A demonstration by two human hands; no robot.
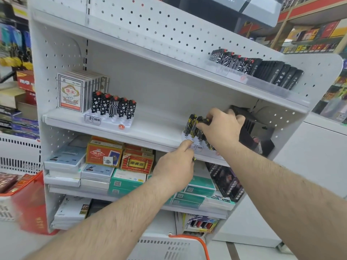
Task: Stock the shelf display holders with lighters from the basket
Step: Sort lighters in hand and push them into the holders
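The lighters (193,126) being stocked are black with yellow print and stand upright in a white display holder (197,145) at the near edge of the middle shelf (150,136), right of centre. They look light, stiff and smooth-sided, so they would slip easily and tip their neighbours; a pinch near the top, across the narrow faces, seems the safest hold for dropping one straight into a slot. The right hand (221,128) reaches far over the holder, palm down, fingers curled and pinching the top of a lighter in the row. The left hand (176,164) is lower and nearer, its fingertips pressed against the holder's front edge to steady it, with something small, probably another lighter, pinched underneath; I cannot tell for certain. The basket (180,246) sits near the bottom edge, below the arms.
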